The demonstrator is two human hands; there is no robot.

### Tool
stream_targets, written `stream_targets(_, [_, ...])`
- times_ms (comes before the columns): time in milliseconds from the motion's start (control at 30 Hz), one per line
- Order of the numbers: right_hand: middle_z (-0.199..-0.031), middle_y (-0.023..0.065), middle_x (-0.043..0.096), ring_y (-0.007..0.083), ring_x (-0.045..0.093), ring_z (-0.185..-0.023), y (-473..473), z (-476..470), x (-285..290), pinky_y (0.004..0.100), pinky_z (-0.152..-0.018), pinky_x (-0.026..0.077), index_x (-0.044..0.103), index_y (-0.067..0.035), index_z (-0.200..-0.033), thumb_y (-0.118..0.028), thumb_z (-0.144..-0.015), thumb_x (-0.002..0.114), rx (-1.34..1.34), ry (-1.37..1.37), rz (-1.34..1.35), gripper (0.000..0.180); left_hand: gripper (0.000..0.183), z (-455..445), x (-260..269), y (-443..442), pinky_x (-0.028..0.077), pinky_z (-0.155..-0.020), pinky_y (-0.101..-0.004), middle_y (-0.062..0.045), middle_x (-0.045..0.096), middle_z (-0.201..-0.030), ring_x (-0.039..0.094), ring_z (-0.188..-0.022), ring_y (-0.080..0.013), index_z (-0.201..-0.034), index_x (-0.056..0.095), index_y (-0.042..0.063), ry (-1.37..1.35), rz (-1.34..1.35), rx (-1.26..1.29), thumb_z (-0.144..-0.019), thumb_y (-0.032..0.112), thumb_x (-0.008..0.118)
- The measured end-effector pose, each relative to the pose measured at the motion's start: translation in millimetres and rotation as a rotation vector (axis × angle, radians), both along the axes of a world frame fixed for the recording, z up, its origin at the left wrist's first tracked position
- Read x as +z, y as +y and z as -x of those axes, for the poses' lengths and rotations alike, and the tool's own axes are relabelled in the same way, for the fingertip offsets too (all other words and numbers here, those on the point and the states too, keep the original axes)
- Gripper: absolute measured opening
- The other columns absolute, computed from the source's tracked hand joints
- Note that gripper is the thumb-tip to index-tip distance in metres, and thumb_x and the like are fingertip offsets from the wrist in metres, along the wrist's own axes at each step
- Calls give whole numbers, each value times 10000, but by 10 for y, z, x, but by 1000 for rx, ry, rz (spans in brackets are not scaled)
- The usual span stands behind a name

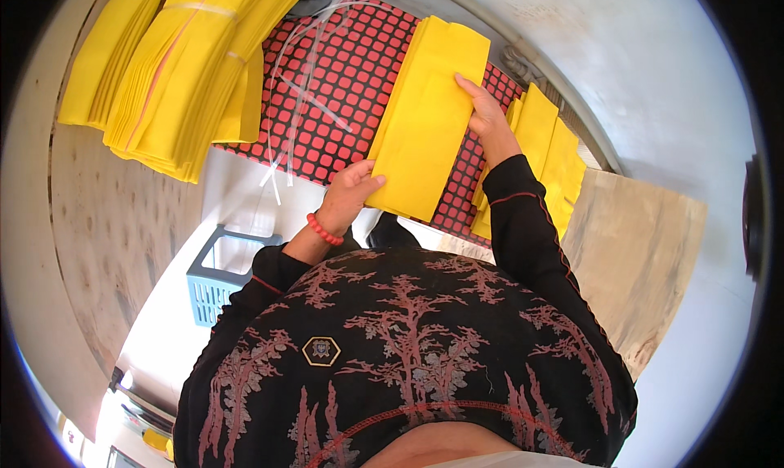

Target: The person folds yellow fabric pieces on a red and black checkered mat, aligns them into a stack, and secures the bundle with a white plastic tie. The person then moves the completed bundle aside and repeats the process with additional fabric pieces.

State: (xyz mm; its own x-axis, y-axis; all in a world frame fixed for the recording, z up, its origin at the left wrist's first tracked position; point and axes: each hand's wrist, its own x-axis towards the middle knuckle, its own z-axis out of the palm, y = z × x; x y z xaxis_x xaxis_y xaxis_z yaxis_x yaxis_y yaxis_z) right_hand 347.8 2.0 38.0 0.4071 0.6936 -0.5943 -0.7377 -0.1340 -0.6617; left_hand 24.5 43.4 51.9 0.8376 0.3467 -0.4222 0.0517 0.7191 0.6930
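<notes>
Both my hands grip a stack of flat yellow folded sheets (425, 125), perhaps paper or thin fabric, held above a red-and-black patterned table cover (331, 100). At the stack's lower left corner is my left hand (349, 195), its thumb on top and its fingers at the edge. My right hand (487, 116) holds the right edge near the upper end, thumb on top. Right of it, partly behind my sleeve, more yellow sheets (539, 143) lie in a fanned pile. Clear plastic strips (300, 106) are strewn on the cover left of the held stack.
Large banded bundles of yellow sheets (177, 76) lie at the upper left, reaching past the cover's edge. A blue plastic basket (208, 284) stands below on the left. Wooden boards (637, 253) flank me at right and left. A pipe (520, 45) runs along the wall behind the table.
</notes>
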Motion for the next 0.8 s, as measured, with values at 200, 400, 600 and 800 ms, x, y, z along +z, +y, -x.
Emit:
stream_targets(200, [-1238, 121, 617, 247, 623, -1094, 35, 4, -30, 382, -940, 526, 530, 7, -1293, -138, -953, 616, 13, -19, 13, 380, 335, 24, -58, 7, 511, -845, -250, -60, 656, -1124, 640, -979, -112, -1268, 534, -51, 34, 6, -4, -982, 125, 532])
stream_targets(400, [-1221, 125, 625, 251, 635, -1068, 22, 21, -49, 384, -928, 532, 541, 15, -1279, -138, -950, 621, 21, -45, 42, 372, 327, 33, -144, -27, 519, -828, -252, -53, 660, -1115, 643, -966, -100, -1265, 541, -40, 10, -7, -14, -980, 122, 542])
stream_targets(600, [-1214, 114, 638, 229, 636, -1063, 7, 8, -86, 354, -916, 535, 564, 11, -1258, -204, -951, 637, 59, -87, 46, 382, 326, 49, -118, -37, 528, -808, -253, -39, 665, -1107, 648, -945, -98, -1259, 551, -19, 52, 15, -32, -979, 148, 554])
stream_targets(800, [-1240, 112, 624, 233, 622, -1092, 28, -50, -189, 360, -913, 537, 557, 7, -1274, -209, -955, 632, 56, -108, 76, 392, 320, 91, -111, -80, 542, -795, -249, -33, 669, -1101, 653, -920, -89, -1239, 567, 14, 197, 71, -71, -971, 188, 572])
